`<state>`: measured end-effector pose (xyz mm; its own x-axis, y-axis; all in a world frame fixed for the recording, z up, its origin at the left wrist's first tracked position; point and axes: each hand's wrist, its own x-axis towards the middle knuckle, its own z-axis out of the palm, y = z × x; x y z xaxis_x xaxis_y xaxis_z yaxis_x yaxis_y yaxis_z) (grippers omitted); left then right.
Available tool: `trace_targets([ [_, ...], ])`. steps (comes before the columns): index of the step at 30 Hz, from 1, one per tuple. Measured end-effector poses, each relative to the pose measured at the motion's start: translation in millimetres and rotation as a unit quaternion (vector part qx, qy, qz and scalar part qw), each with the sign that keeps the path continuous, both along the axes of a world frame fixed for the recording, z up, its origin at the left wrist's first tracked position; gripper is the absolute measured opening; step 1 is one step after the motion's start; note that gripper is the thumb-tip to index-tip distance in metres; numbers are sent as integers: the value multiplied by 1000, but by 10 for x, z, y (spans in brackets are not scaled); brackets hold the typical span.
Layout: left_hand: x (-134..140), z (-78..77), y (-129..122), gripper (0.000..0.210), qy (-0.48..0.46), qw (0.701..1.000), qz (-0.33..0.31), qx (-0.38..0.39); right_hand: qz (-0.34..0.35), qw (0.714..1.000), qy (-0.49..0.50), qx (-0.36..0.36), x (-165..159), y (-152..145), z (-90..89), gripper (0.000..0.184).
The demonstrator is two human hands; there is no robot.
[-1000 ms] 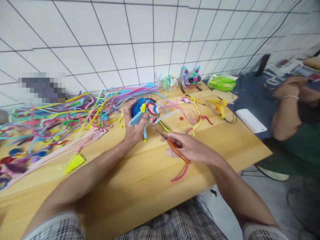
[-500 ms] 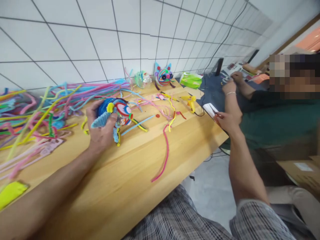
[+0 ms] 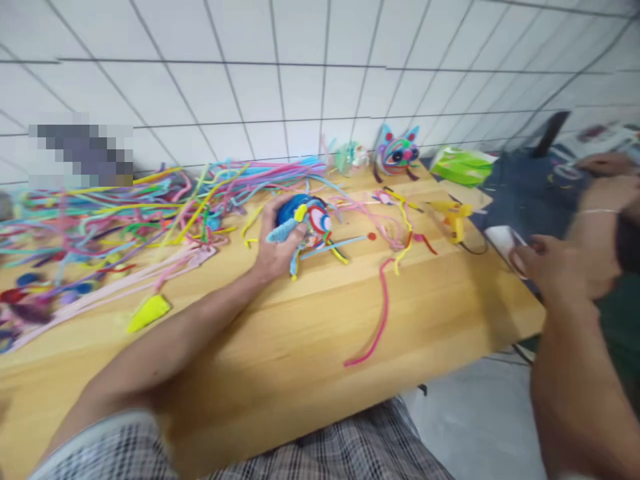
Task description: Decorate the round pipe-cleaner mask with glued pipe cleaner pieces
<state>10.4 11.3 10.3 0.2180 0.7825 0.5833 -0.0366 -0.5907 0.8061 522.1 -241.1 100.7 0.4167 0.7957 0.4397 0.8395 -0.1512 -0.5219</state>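
My left hand (image 3: 281,250) is wrapped round a pipe-cleaner craft figure (image 3: 317,223), with a dark blue back, light blue ears or fins, a red-and-white ringed eye and yellow-and-black legs. The figure sits low over the wooden table (image 3: 300,333). At the right, my right hand (image 3: 555,267) is closed on what looks like scissors (image 3: 518,261), blurred, with a dark handle loop showing. Just beyond them lies a white piece (image 3: 500,239) at the table's edge. A light blue pipe cleaner (image 3: 345,244) lies beside the figure.
Many coloured pipe cleaners (image 3: 165,207) heap along the wall. A yellow glue gun (image 3: 455,219), a finished cat-like craft figure (image 3: 397,157) and a green packet (image 3: 463,167) stand toward the back right. Another person's hand (image 3: 605,163) works at the dark neighbouring table. A pink pipe cleaner (image 3: 384,313) lies in front.
The view has swung left, so everything shifts right and more of the heap shows. My left hand still holds the craft figure. My right hand stays near the white piece.
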Motion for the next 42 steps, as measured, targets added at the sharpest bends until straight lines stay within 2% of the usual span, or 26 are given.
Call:
trace_targets([
  [2,-2,19,15,72,9,1000,-8,-3,-95,995,-35,11,-130,38,-61,18],
  [4,-17,62,31,72,14,1000,-19,-8,-90,995,-39,-5,-452,81,-78,19],
  [9,-76,282,27,71,49,996,-68,-6,69,994,27,77,-1721,475,128,23],
  [11,-113,370,-19,73,59,995,-80,7,159,983,50,80,-2164,681,220,29],
  [13,-163,415,-90,76,66,994,-80,24,216,969,91,75,-2510,857,255,40],
  [15,-221,396,-173,76,71,994,-66,53,265,953,135,63,-2775,990,225,50],
  [18,-301,272,-282,69,67,990,-38,122,305,934,179,48,-3054,1111,113,61],
  [21,-346,121,-347,72,60,985,-28,161,318,926,201,26,-3210,1149,11,68],
  [25,-337,5,-365,81,59,982,-23,177,314,924,216,4,-3280,1143,-44,64],
  [29,-297,-26,-363,75,49,978,-11,201,307,924,227,4,-3290,1161,-78,61],
  [36,-303,-59,-420,75,90,975,33,201,298,916,267,-3,-3321,1199,-176,57],
  [42,-307,-47,-436,70,78,975,2,209,298,910,289,-15,-3279,1204,-193,59],
])
